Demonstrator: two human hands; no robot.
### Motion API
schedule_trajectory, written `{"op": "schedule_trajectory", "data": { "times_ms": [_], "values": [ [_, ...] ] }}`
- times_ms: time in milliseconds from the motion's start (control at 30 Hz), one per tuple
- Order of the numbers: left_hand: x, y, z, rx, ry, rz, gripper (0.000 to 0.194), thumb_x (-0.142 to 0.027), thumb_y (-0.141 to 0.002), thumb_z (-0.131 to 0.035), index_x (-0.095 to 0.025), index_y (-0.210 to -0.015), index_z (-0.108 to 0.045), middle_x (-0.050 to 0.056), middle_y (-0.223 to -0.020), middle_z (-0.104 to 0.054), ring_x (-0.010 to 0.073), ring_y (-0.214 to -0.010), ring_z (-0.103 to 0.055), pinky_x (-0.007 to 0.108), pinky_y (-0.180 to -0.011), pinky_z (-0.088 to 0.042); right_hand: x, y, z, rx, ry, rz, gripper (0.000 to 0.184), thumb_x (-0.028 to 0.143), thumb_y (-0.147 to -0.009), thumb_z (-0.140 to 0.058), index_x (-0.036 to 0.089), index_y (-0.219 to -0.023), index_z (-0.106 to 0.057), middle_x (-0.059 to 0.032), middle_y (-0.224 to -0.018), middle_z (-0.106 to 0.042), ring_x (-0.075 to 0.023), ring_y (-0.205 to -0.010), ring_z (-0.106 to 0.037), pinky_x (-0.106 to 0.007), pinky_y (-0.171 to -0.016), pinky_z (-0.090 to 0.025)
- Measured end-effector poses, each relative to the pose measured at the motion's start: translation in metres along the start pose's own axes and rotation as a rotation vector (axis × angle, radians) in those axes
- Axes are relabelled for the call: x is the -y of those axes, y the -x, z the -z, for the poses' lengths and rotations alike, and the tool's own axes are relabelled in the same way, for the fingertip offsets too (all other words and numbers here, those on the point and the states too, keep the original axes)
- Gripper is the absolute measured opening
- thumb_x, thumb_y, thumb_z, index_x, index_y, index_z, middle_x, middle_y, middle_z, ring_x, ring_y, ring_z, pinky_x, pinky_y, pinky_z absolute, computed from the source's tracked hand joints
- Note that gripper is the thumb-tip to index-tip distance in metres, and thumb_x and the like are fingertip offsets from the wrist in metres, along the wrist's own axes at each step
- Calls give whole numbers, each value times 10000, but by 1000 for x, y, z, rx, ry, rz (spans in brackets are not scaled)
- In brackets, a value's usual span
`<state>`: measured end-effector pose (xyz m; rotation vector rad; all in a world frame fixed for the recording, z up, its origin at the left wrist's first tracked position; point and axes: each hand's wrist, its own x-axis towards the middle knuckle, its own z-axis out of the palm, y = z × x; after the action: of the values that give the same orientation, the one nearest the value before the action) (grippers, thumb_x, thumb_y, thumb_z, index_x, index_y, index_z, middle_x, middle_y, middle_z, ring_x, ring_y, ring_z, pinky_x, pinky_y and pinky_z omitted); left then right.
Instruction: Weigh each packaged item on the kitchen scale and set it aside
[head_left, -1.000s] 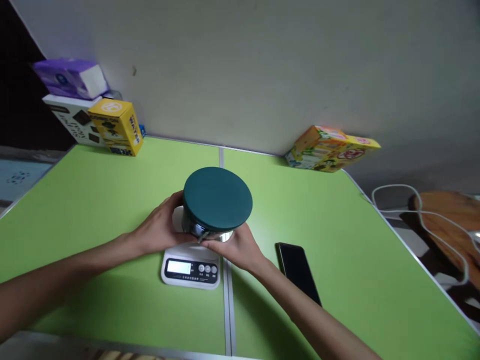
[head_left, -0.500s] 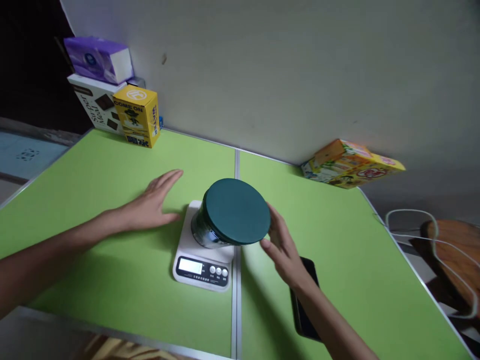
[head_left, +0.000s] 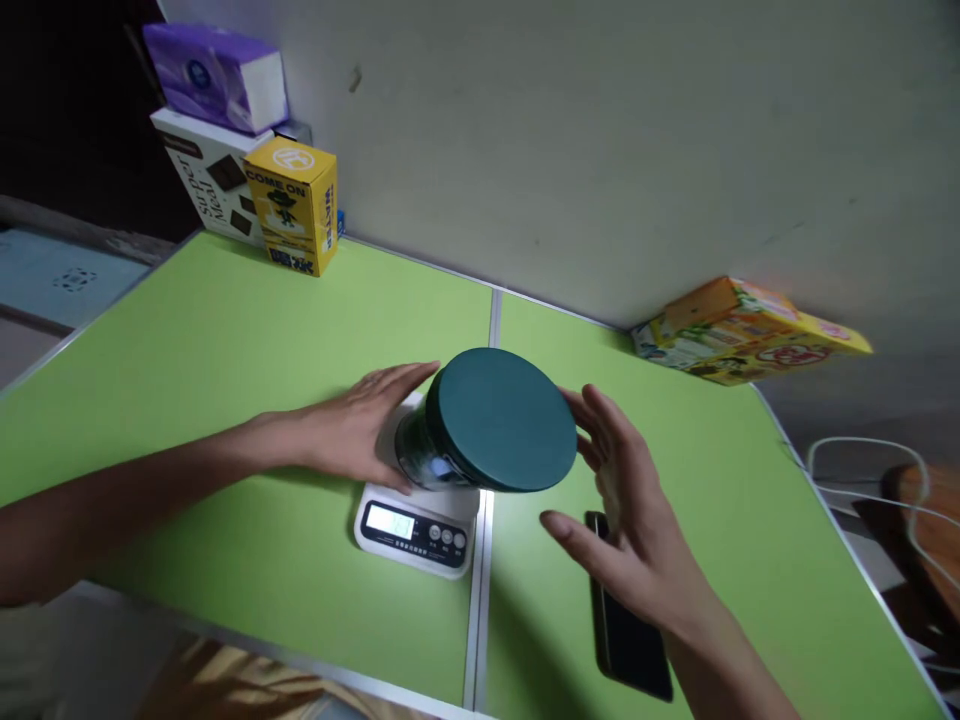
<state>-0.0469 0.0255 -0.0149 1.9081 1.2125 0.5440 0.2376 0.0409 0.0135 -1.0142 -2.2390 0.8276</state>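
A clear jar [head_left: 421, 450] with a wide dark green lid [head_left: 506, 420] stands on a small white kitchen scale [head_left: 375, 545]. Figures glow on the scale's display, too blurred to read. At the jar's left side is my left hand [head_left: 349, 430], its thumb and fingers spread around the jar; whether it touches the glass I cannot tell. My right hand [head_left: 630, 510] is open to the right of the lid, with thumb and fingers wide apart and nothing in the palm. Below that hand a black phone [head_left: 630, 640] lies on the table, partly covered by it.
The green table [head_left: 225, 340] has a metal seam running down its middle. At the back left are a yellow box [head_left: 292, 210], a white box [head_left: 202, 180] and a purple tissue pack [head_left: 214, 75]. Yellow packages [head_left: 750, 335] lean by the wall at the right. A white cable [head_left: 870, 440] hangs beyond the right edge.
My left hand has moved right, up to the jar. My right hand has drawn back from the lid and opened wider. The view has shifted slightly.
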Motion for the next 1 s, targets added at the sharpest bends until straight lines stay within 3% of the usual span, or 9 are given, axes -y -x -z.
{"op": "schedule_trajectory", "data": {
  "times_ms": [67, 167, 300, 400, 500, 600, 800, 867, 1000],
  "values": [
    [6, -10, -17, -63, 163, -139, 1240, -465, -555, -848, -226, -1525, -113, 195, -1547, -308, 411, -1418, -309, 595, -1135, -304, 12, -10, 0, 45, 151, 73, 923, 526, -822, -657, 330, -1545, -118, -109, -1573, -271, -351, -1434, -310, -543, -1114, -380],
    [17, -25, -38, -218, 374, -307, 1230, -455, -538, -858, -207, -1496, -126, 208, -1460, -423, 382, -1318, -461, 541, -1069, -416, 21, -29, -2, 40, 289, 137, 951, 534, -768, -714, 278, -1529, -204, -153, -1490, -370, -381, -1361, -405, -548, -1036, -463],
    [15, -30, -35, -400, 396, -401, 1115, -446, -510, -854, -209, -1419, -255, 185, -1386, -495, 379, -1241, -524, 527, -1047, -442, 36, -51, -1, -37, 294, 194, 807, 511, -784, -703, 293, -1471, -341, -132, -1363, -497, -367, -1263, -503, -546, -1000, -492],
    [9, -17, -14, -493, 344, -385, 1089, -457, -516, -840, -219, -1408, -262, 179, -1398, -476, 382, -1244, -514, 541, -1055, -435, 53, -68, -6, -47, 265, 248, 819, 514, -799, -685, 322, -1498, -302, -116, -1411, -465, -370, -1305, -467, -558, -1053, -446],
    [24, 0, 8, -620, 352, -304, 1108, -462, -516, -846, -224, -1410, -236, 184, -1401, -462, 375, -1258, -505, 539, -1064, -439, 62, -92, -28, -47, 190, 261, 871, 470, -834, -667, 359, -1537, -164, -109, -1502, -374, -352, -1350, -431, -542, -1045, -457],
    [62, 16, 31, -813, 318, -110, 1124, -423, -536, -841, -219, -1425, -186, 189, -1407, -446, 365, -1292, -484, 535, -1080, -432, 56, -125, -64, 61, 18, 154, 838, 440, -891, -605, 411, -1529, -62, -111, -1553, -302, -309, -1319, -482, -499, -951, -531],
    [152, 42, 102, -1240, 21, 250, 1093, -273, -524, -815, -151, -1429, -213, 204, -1451, -378, 356, -1390, -354, 530, -1159, -312, 37, -180, -125, 330, -194, -113, 772, 544, -887, -563, 386, -1501, -122, -151, -1527, -330, -285, -1241, -554, -521, -946, -529],
    [175, 46, 124, -1308, -28, 300, 1093, -309, -553, -799, -126, -1449, -200, 177, -1474, -353, 339, -1406, -315, 504, -1169, -282, 36, -190, -139, 378, -210, -147, 791, 570, -871, -568, 357, -1498, -137, -170, -1516, -339, -290, -1229, -561, -540, -959, -516],
    [206, 43, 151, -1311, -68, 352, 1177, -554, -634, -678, -11, -1476, -60, 163, -1536, -253, 322, -1439, -191, 425, -1162, -203, 38, -205, -162, 479, -208, -177, 815, 595, -861, -558, 307, -1497, -139, -196, -1495, -354, -291, -1219, -565, -547, -961, -511]
  ]
}}
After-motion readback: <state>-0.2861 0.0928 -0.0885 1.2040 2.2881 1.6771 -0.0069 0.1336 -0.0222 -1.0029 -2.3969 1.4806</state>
